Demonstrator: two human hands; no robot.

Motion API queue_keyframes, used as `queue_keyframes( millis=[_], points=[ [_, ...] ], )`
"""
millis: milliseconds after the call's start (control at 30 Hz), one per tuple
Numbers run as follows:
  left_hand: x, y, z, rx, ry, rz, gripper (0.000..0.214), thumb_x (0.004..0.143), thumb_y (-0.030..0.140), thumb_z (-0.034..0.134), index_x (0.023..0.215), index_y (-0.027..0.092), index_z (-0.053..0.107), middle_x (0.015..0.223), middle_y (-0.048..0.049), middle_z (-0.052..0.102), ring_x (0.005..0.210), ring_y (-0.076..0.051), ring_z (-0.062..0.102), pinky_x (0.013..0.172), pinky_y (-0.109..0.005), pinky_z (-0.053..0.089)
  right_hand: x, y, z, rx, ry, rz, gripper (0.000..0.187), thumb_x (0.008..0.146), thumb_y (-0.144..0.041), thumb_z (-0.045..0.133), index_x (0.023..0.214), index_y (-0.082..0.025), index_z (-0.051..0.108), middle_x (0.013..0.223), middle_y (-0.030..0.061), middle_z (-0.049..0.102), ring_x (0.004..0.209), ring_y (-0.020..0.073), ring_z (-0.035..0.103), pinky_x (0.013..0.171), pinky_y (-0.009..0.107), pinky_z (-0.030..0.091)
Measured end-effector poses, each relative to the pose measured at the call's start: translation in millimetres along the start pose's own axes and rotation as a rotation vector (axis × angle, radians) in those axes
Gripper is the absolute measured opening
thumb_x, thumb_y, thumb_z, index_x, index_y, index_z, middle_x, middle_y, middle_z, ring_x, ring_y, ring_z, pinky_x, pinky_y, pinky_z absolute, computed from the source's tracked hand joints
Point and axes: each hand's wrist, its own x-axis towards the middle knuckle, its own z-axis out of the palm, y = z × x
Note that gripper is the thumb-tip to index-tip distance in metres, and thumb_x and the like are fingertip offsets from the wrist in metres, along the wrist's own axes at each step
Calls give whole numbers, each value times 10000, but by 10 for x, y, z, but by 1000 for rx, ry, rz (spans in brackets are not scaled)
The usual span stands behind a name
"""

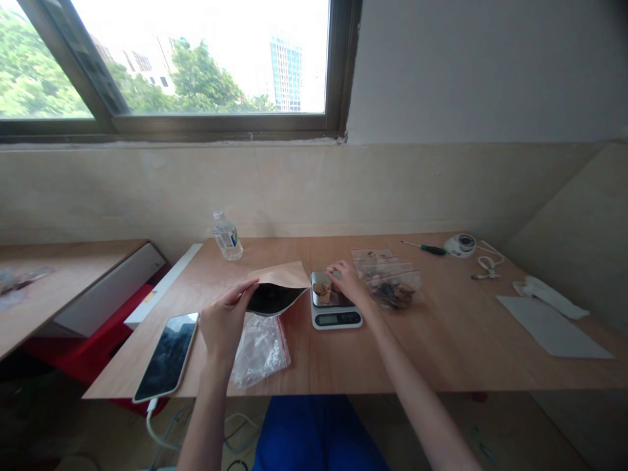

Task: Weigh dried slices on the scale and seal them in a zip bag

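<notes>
My left hand (226,320) grips the rim of a brown paper pouch (282,278) and holds its dark mouth wide. Under the pouch lies an empty clear zip bag (260,350). My right hand (346,281) reaches over a small digital kitchen scale (336,317), its fingers curled on the brown pieces (322,290) lying on the weighing plate. Just right of that hand, several filled clear zip bags (390,275) are stacked on the wooden table (392,366).
A smartphone (167,354) on a white cable lies at the left front edge. A water bottle (227,237) stands at the back. A green screwdriver (426,248), a tape roll (461,244), white cable (487,265), white paper (552,327) and cloth (547,294) lie right.
</notes>
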Motion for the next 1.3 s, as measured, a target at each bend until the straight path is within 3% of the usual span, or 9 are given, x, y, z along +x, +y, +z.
queue_keyframes(
  millis=[133, 267, 367, 533, 633, 833, 967, 1167, 1300],
  points=[
    [-1, -10, -3, -4, -3, 5, 190, 774, 415, 624, 903, 329, 733, 775, 37, 744, 753, -172, 693, 603, -216, 446, 60, 62, -91, -112, -180, -40, 164, 821, -287, 617, 916, -169, 680, 929, 78, 608, 922, 202, 565, 834, 318, 432],
    [-4, -12, -16, -12, -4, 15, 197, 774, 418, 620, 908, 327, 732, 786, 43, 744, 759, -175, 692, 611, -217, 455, 81, 16, -189, -136, -247, -35, 272, 781, -297, 672, 1017, -160, 666, 987, 103, 627, 953, 217, 575, 841, 323, 437],
    [-6, -12, -19, -12, -2, 27, 201, 775, 424, 613, 905, 326, 731, 799, 45, 745, 768, -178, 693, 618, -220, 464, 84, -5, -223, -67, -213, -5, 274, 816, -366, 622, 1002, -169, 666, 1005, 107, 640, 969, 224, 578, 857, 340, 433],
    [-8, -19, -13, 8, -4, 32, 203, 784, 426, 600, 906, 329, 730, 782, 42, 744, 759, -175, 692, 602, -223, 453, 47, 139, -109, 253, -21, 149, 360, 942, -352, 329, 999, -165, 631, 936, 83, 660, 931, 182, 594, 879, 343, 429],
    [-7, -28, -14, 1, -16, 19, 210, 779, 438, 602, 907, 332, 730, 768, 45, 743, 753, -175, 691, 598, -224, 448, -11, 279, -1, 362, 42, 248, 318, 915, -300, 337, 1074, -161, 576, 893, 65, 658, 861, 167, 608, 822, 336, 463],
    [-13, -32, -18, -5, -35, 3, 218, 776, 443, 604, 909, 326, 731, 772, 37, 743, 759, -177, 691, 611, -225, 447, -108, 390, 127, 422, 72, 248, 308, 868, -254, 379, 1110, -138, 529, 950, 100, 670, 855, 159, 640, 757, 313, 505],
    [-19, -18, -7, 3, -32, 7, 218, 778, 440, 603, 922, 334, 727, 775, 43, 743, 759, -173, 690, 605, -223, 447, -106, 378, 151, 399, 108, 214, 283, 860, -267, 412, 1076, -149, 551, 1018, 113, 660, 939, 174, 626, 831, 338, 487],
    [-30, -7, -5, -4, -36, 15, 221, 780, 440, 598, 921, 330, 728, 800, 39, 744, 770, -172, 690, 623, -219, 455, -82, 229, 59, 237, 213, 172, 251, 862, -256, 410, 1000, -163, 598, 1069, 127, 601, 1076, 233, 512, 978, 434, 360],
    [-35, -11, 7, 3, -25, 7, 227, 780, 451, 594, 922, 334, 726, 792, 39, 743, 771, -171, 690, 602, -218, 447, -140, -69, 28, -38, 84, 28, 232, 847, -255, 484, 1031, -194, 611, 1105, 109, 572, 1071, 249, 484, 944, 418, 359]
  ],
)
